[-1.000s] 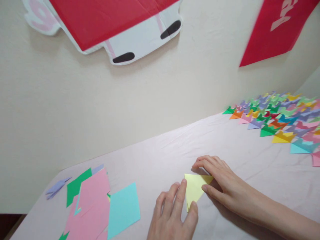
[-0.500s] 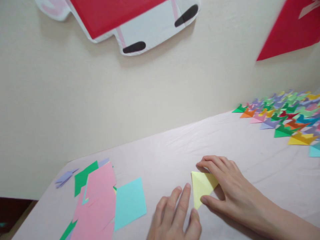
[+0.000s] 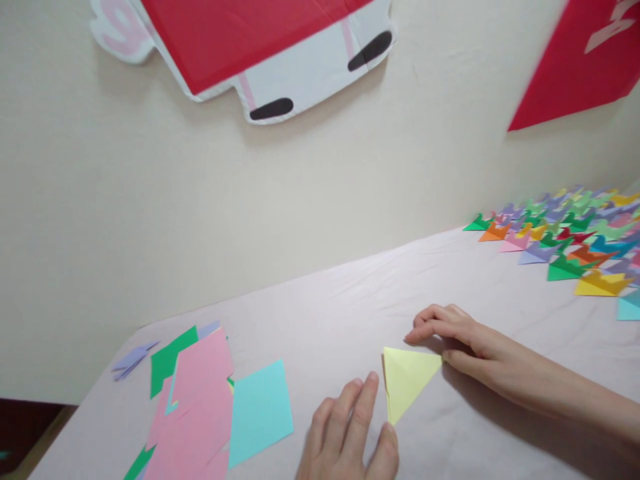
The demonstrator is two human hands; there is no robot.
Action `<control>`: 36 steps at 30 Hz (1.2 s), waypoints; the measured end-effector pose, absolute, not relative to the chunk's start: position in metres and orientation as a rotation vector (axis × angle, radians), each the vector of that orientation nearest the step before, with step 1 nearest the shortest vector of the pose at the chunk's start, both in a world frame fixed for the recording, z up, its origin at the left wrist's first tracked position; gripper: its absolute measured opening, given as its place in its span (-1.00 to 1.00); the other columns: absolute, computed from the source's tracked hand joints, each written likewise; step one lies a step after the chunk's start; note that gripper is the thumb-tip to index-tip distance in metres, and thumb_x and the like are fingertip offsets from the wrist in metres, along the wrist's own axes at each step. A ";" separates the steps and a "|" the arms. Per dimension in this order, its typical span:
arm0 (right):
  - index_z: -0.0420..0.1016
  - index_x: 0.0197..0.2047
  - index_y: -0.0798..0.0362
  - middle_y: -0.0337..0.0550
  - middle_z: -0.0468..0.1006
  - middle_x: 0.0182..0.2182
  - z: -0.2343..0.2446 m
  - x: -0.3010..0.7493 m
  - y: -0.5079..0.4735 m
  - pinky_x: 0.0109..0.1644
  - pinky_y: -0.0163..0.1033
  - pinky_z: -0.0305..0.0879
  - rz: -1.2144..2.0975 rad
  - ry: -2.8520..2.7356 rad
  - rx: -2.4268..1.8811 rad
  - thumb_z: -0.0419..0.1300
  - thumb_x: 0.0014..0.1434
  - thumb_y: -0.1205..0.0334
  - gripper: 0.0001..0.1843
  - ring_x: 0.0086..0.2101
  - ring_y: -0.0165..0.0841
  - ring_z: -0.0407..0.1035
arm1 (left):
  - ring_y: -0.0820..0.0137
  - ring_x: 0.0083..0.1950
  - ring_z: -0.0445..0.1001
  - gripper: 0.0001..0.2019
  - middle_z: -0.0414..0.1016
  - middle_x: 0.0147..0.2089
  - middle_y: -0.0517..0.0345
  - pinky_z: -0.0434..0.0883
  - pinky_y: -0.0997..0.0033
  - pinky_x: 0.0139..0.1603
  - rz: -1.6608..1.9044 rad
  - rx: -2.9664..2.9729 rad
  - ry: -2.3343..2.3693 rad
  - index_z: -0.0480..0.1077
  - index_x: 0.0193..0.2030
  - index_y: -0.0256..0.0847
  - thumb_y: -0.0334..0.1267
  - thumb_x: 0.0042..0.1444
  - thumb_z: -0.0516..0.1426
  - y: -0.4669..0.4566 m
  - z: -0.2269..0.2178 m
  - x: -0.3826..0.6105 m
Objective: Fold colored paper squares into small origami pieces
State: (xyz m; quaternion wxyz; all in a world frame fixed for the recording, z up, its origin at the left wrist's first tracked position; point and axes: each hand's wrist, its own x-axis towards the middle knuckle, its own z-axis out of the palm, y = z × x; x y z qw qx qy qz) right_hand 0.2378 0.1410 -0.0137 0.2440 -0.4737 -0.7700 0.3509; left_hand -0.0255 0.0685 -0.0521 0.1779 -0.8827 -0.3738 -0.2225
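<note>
A pale yellow paper, folded into a triangle, lies flat on the white cloth-covered table. My left hand rests at its left edge, fingers stretched flat, thumb touching the triangle's lower point. My right hand lies just beyond the triangle's right corner, thumb tip at that corner, fingers curled loosely with nothing in them.
Loose square sheets, pink, turquoise and green, are spread at the left with a small lilac folded piece. Several folded coloured paper shapes fill the far right. Red and white paper decorations hang on the wall behind.
My right hand has slid off the yellow triangle toward the right, uncovering it fully. My left hand has stayed at the triangle's left edge. The view shifted slightly.
</note>
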 end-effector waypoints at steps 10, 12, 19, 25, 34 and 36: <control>0.47 -0.06 -0.14 -0.11 0.43 -0.02 -0.015 0.216 0.127 0.13 0.00 0.29 0.900 -2.223 -1.134 0.12 0.12 0.46 -0.62 0.09 -0.15 0.25 | 0.25 0.31 0.30 -0.69 0.35 0.30 -0.04 0.36 0.25 0.17 -0.717 -2.611 -1.081 0.33 0.15 -0.15 -0.37 0.28 0.13 0.071 -0.056 -0.027; 0.47 -0.06 -0.13 -0.09 0.44 -0.02 -0.014 0.216 0.126 0.11 0.00 0.30 0.888 -2.226 -1.106 0.11 0.15 0.44 -0.65 0.08 -0.15 0.25 | 0.23 0.34 0.27 -0.62 0.36 0.29 -0.11 0.35 0.22 0.18 -0.743 -2.624 -1.075 0.26 0.23 -0.21 -0.36 0.28 0.13 0.070 -0.058 -0.027; 0.33 -0.36 -0.05 -0.11 0.48 -0.16 -0.012 0.219 0.125 -0.01 -0.03 0.33 0.809 -2.283 -0.947 0.07 0.16 0.46 -0.81 -0.05 -0.17 0.31 | 0.20 0.30 0.31 -0.55 0.42 0.24 -0.05 0.32 0.22 0.19 -0.584 -2.607 -1.100 0.22 0.32 -0.17 -0.20 0.33 0.10 0.070 -0.065 -0.026; 0.36 -0.31 -0.05 -0.17 0.50 -0.28 0.006 0.225 0.129 -0.08 -0.07 0.31 0.842 -2.514 -0.921 0.06 0.08 0.54 -0.74 -0.17 -0.20 0.35 | 0.22 0.27 0.33 -0.71 0.38 0.28 0.07 0.28 0.24 0.23 -0.513 -2.491 -1.046 0.42 0.16 -0.10 -0.29 0.33 0.08 0.071 -0.058 -0.028; 0.42 -0.35 -0.04 -0.17 0.51 -0.28 0.006 0.226 0.129 -0.09 -0.09 0.27 0.801 -2.518 -0.878 0.12 0.27 0.27 -0.86 -0.23 -0.24 0.35 | 0.25 0.25 0.35 -0.71 0.43 0.23 0.05 0.29 0.28 0.23 -0.526 -2.494 -0.971 0.43 0.13 -0.17 -0.36 0.34 0.04 0.073 -0.059 -0.030; 0.40 -0.37 -0.02 -0.15 0.51 -0.32 -0.001 0.224 0.129 -0.11 -0.11 0.27 0.811 -2.429 -0.929 0.01 0.35 0.27 -0.74 -0.25 -0.26 0.35 | 0.25 0.23 0.36 -0.72 0.46 0.19 0.02 0.29 0.29 0.22 -0.548 -2.518 -0.971 0.42 0.13 -0.19 -0.36 0.34 0.04 0.074 -0.062 -0.032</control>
